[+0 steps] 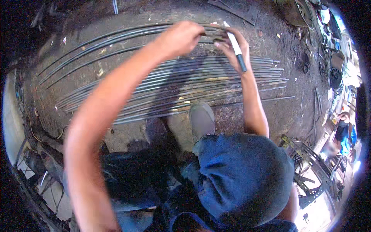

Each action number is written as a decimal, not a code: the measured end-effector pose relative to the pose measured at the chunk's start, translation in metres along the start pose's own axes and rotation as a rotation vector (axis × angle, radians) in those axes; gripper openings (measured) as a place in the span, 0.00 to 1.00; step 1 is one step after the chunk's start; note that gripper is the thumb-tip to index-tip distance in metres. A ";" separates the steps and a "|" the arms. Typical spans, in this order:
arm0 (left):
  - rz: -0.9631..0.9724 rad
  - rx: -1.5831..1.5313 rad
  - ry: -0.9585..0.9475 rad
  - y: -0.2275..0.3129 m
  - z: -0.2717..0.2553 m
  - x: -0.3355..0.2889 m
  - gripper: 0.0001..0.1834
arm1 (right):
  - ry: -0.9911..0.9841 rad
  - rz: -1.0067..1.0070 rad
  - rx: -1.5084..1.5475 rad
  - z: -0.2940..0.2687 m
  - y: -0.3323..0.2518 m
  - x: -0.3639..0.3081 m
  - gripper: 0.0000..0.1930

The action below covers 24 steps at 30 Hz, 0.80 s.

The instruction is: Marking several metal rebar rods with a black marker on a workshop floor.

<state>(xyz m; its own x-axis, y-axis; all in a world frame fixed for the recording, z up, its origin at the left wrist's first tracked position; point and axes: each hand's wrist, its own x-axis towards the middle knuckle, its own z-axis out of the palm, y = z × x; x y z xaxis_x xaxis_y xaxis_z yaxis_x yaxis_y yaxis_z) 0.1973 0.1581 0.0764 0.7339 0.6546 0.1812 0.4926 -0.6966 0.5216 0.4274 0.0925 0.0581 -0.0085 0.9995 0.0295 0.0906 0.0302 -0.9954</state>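
Observation:
Long thin metal rods curve across the far side of the ground in this view. My left hand is closed around the near part of one or more of them; its fingers partly hide the grip. My right hand is by the rods' right ends, with a white marker with a dark end held across its fingers. The thumb and fingertips of that hand are curled toward the rod ends, slightly blurred. More rods lie side by side on the ground between my hands and my shoes.
My shoe stands at the near edge of the laid-out rods. A dark metal frame is at the right. A flat metal piece lies at the far side. Another person is at the far right, among cluttered items.

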 end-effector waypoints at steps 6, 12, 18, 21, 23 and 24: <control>-0.289 -0.033 -0.028 0.033 0.084 0.000 0.10 | -0.027 -0.199 -0.870 -0.077 0.043 0.001 0.29; -0.399 0.057 0.263 0.006 0.092 -0.024 0.22 | -0.184 -0.113 -0.818 -0.106 0.077 0.019 0.21; -0.328 0.166 0.139 -0.021 0.087 -0.033 0.08 | -0.171 -0.205 -0.812 -0.094 0.087 0.022 0.19; -0.314 0.234 0.225 -0.037 0.072 -0.053 0.07 | -0.199 -0.315 -0.762 -0.073 0.083 0.032 0.18; -0.385 0.296 0.265 -0.045 0.046 -0.075 0.06 | -0.240 -0.346 -0.737 -0.048 0.089 0.042 0.18; -0.422 0.290 0.299 -0.050 0.036 -0.087 0.06 | -0.260 -0.335 -0.760 -0.036 0.084 0.043 0.20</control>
<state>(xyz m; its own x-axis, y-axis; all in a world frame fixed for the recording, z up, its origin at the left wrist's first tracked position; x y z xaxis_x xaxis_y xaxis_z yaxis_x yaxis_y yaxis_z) 0.1255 0.1251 0.0043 0.3040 0.9175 0.2565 0.8519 -0.3823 0.3580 0.4708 0.1387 -0.0214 -0.3724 0.9071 0.1963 0.6821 0.4109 -0.6049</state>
